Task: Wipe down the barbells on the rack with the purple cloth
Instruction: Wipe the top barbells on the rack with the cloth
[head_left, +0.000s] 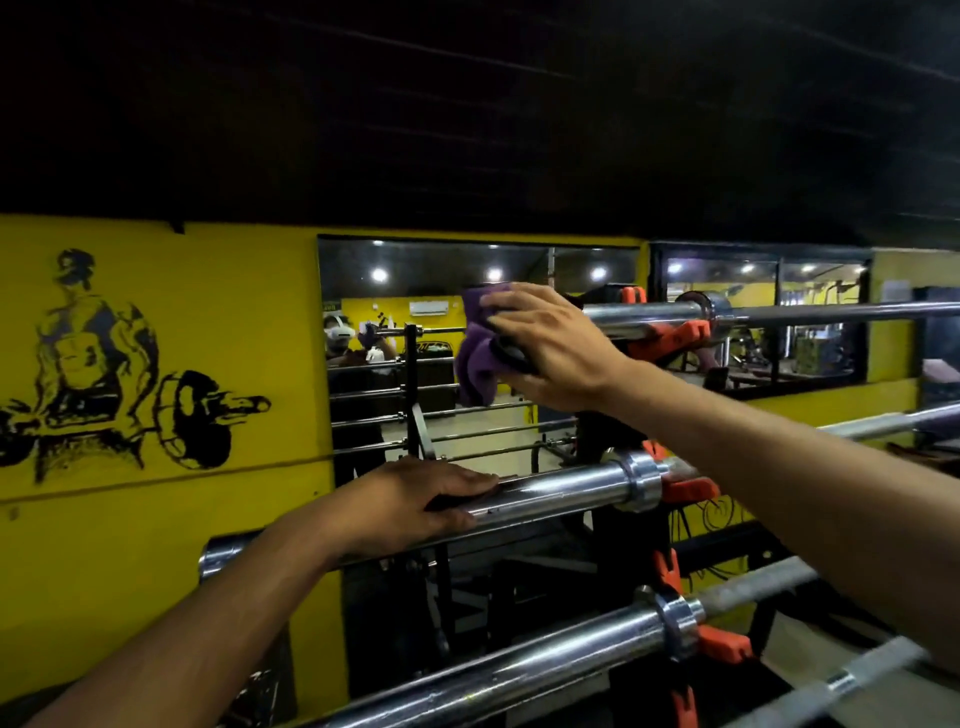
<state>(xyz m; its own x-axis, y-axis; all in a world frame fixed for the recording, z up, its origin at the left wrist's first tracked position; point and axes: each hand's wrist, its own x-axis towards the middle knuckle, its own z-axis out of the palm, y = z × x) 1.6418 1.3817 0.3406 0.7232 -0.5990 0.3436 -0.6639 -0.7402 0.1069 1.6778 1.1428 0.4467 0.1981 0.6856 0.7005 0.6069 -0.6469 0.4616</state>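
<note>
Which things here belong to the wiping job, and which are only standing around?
Job:
- purple cloth, held in the right hand
- top barbell
- second barbell, with the left hand resting on it
- lower barbell
- rack

Not part of it:
- mirror
- wall mural

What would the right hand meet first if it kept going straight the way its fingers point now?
The right hand points left, gripping the purple cloth over the top barbell's sleeve end. Past the cloth the way looks free; the mirror lies beyond, though depth is unclear.
</note>
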